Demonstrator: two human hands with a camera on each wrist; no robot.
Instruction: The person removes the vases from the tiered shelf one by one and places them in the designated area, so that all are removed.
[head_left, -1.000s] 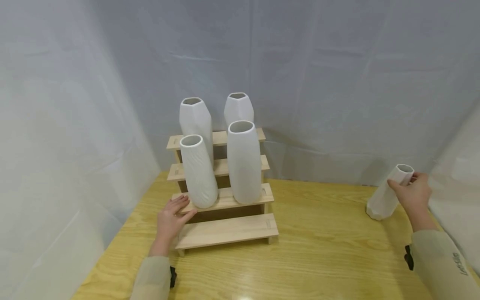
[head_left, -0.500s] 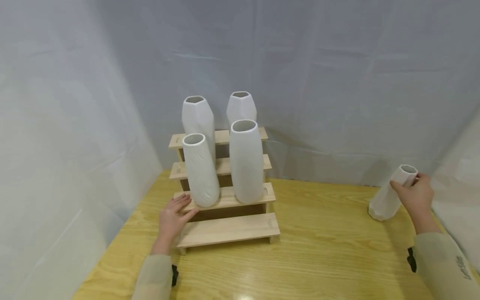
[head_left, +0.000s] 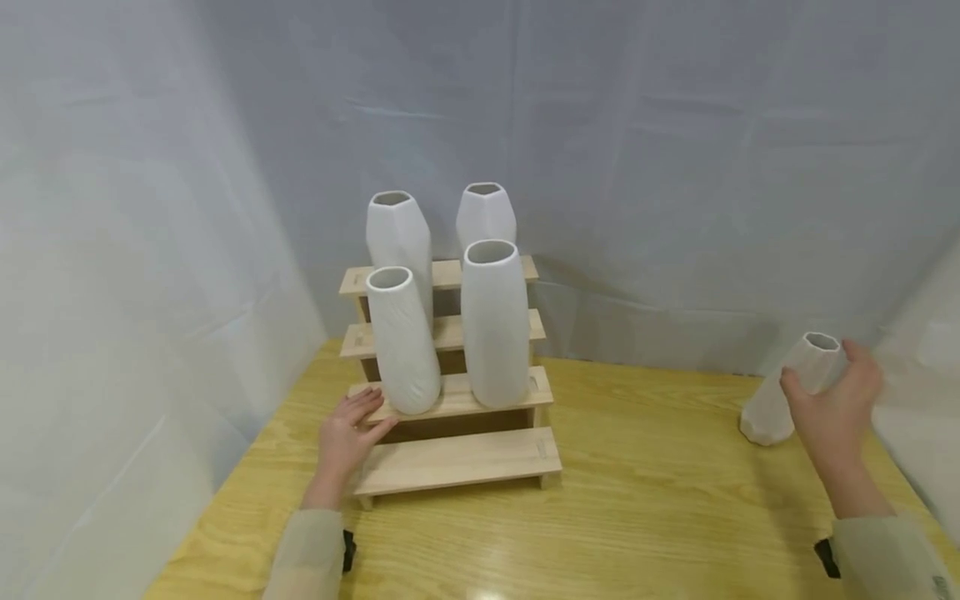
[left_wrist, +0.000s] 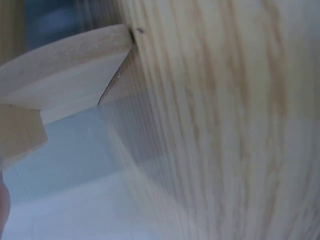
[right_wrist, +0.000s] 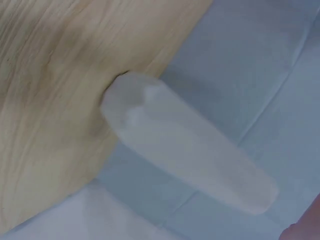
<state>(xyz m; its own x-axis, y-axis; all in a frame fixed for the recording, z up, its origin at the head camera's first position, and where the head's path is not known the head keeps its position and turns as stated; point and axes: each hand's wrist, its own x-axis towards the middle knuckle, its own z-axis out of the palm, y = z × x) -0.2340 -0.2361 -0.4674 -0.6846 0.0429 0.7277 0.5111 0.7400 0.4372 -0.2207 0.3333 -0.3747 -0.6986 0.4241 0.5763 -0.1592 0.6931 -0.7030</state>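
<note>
My right hand [head_left: 836,408] is at the far right, thumb and fingers spread apart around the upper part of a white faceted vase [head_left: 780,404]. That vase stands on the table; in the right wrist view the vase [right_wrist: 185,140] has a gap between it and the bit of finger in the corner. My left hand [head_left: 348,437] rests on the left end of a wooden tiered stand [head_left: 457,462], fingers lying on the second step from the bottom. Close to it on that step are a leaf-textured white vase [head_left: 405,350] and a smooth white vase [head_left: 495,333].
Two faceted white vases, one at left [head_left: 397,233] and one at right [head_left: 486,218], stand farther back on the stand. The wooden table [head_left: 637,475] ends at a grey sheet [head_left: 675,208] behind, with a pale sheet [head_left: 150,292] at left.
My right hand has loosened from the faceted vase and shifted slightly right, its fingers now off the vase's side. The vase still stands there. My left hand has stayed on the stand.
</note>
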